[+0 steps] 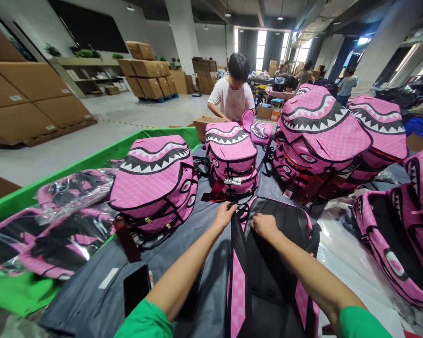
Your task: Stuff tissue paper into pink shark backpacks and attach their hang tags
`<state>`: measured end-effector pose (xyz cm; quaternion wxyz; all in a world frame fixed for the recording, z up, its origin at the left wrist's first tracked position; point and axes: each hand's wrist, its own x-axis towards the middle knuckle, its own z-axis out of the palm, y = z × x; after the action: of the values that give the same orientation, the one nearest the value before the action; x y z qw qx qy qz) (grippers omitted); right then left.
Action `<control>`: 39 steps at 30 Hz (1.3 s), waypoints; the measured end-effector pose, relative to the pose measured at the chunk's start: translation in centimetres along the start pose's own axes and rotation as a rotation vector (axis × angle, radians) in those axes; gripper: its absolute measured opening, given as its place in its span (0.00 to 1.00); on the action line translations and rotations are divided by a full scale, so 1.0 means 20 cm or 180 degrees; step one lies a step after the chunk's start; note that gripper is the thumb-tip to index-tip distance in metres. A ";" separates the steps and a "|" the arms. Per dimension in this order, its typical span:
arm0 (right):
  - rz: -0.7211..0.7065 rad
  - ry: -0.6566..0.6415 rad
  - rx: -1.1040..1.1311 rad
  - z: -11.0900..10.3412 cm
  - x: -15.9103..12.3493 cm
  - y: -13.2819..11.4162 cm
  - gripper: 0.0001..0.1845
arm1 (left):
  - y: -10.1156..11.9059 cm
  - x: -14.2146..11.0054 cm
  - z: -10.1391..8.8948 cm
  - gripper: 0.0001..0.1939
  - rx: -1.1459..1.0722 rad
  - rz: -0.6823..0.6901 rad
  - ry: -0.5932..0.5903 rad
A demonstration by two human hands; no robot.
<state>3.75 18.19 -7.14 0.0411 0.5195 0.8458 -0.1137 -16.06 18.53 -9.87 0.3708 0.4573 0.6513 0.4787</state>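
A pink and black backpack (pixel 268 267) lies back-side up on the grey table cover (pixel 91 291) in front of me. My left hand (pixel 224 213) is closed on the black strap at its top left. My right hand (pixel 264 225) grips the backpack's top edge just to the right. Both arms reach forward over the bag, in green sleeves.
Pink shark-mouth backpacks stand ahead: one on the left (pixel 155 180), one in the middle (pixel 231 157), a pile on the right (pixel 320 136). Bagged backpacks (pixel 56 220) lie left beside a green edge. A phone (pixel 137 287) lies near me. A person (pixel 232 91) works opposite.
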 end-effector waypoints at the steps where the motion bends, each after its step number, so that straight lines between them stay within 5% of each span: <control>1: 0.0078 0.0023 0.0019 0.01 -0.02 0.03 0.12 | 0.00 0.00 -0.01 0.11 0.0066 0.0018 0.0080; 5: 0.0216 0.0298 0.0254 0.00 -0.07 0.06 0.15 | 0.04 -0.03 0.03 0.07 0.0270 0.0215 0.0125; 12: 0.0158 0.0442 0.0312 0.05 0.12 -0.19 0.16 | 0.04 -0.15 0.19 0.10 0.0786 0.0076 0.0459; 24: -0.0064 0.0109 -0.0203 0.10 0.08 -0.19 0.17 | -0.11 0.02 0.02 0.14 0.1316 -0.0530 0.0801; 33: 0.0096 0.0141 -0.0140 0.09 0.11 -0.13 0.18 | -0.03 -0.16 -0.04 0.08 0.0707 0.0199 0.0926; 39: 0.0192 0.0300 0.0282 0.15 0.10 -0.16 0.16 | -0.05 0.00 -0.08 0.17 0.0082 -0.0174 0.0863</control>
<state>-0.11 17.93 -9.98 -0.0184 0.5509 0.8249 -0.1251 -17.71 17.95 -10.39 0.2864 0.3752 0.7138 0.5174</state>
